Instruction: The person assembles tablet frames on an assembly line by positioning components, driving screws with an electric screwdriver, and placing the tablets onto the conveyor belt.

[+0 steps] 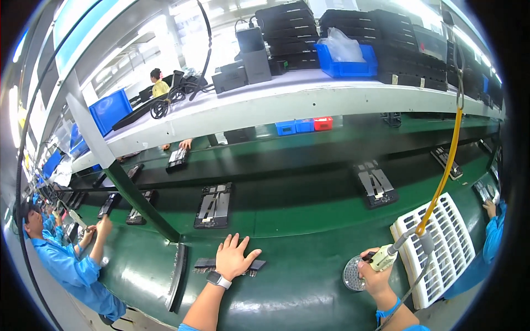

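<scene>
My left hand [234,258], with a watch on its wrist, lies flat with fingers spread over a dark bristled strip [204,266] on the green bench. What lies under the palm is hidden. In my right hand [377,280] is a cream electric screwdriver [383,258], its cord end pointing up and right; its tip is hidden by my fingers. Just beside that hand sits a round clear dish [351,277] with a dotted pattern of small holes or parts.
A white slotted tray [436,248] leans at my right beside a hanging yellow cord [450,165]. Another dark strip [178,276] lies at left. Beyond, a belt carries opened black devices [214,205], [375,185]. Co-workers in blue [72,265] sit both sides. A shelf [309,102] spans overhead.
</scene>
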### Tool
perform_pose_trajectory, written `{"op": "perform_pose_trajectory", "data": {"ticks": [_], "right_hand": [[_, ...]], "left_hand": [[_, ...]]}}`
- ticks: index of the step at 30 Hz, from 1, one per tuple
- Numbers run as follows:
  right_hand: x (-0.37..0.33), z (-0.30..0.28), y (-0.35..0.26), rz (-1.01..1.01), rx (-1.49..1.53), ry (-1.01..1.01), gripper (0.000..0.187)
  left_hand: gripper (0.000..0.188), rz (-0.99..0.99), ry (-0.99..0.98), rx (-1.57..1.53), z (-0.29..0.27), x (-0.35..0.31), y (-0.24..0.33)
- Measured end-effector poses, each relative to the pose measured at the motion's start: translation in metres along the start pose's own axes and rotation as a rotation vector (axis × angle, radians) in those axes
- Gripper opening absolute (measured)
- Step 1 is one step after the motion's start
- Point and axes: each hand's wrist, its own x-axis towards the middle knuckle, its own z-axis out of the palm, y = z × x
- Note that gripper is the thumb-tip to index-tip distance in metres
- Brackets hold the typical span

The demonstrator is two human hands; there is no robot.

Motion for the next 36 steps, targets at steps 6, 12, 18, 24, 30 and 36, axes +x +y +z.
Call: {"op": "perform_pose_trajectory", "data": {"ticks": [6, 12, 18, 24, 30, 36], "right_hand": [[-0.002, 0.0, 0.0, 0.024, -0.008, -0.009, 0.024], [-0.01, -0.016, 0.01, 0.041, -0.057, -0.013, 0.026], [0.015, 0.0, 0.0, -0.243, -0.264, -0.224, 0.019], [0.011, -0.001, -0.014, -0.1, -0.086, -0.155, 0.019], [0.006, -0.006, -0.02, 0.007, -0.001, -0.174, 0.021], [0.006, -0.002, -0.018, 0.025, -0.03, -0.159, 0.022]], "left_hand": [[0.069, 0.009, 0.012, -0.039, -0.004, -0.005, 0.0], [0.069, 0.177, 0.022, -0.011, 0.001, -0.001, 0.019], [0.06, 0.13, -0.015, -0.054, -0.008, 0.001, 0.014], [0.066, 0.163, -0.061, 0.009, -0.019, -0.001, 0.024], [0.069, 0.298, -0.106, 0.048, -0.013, -0.007, 0.047], [0.064, 0.307, -0.089, 0.099, -0.012, -0.006, 0.047]]}}
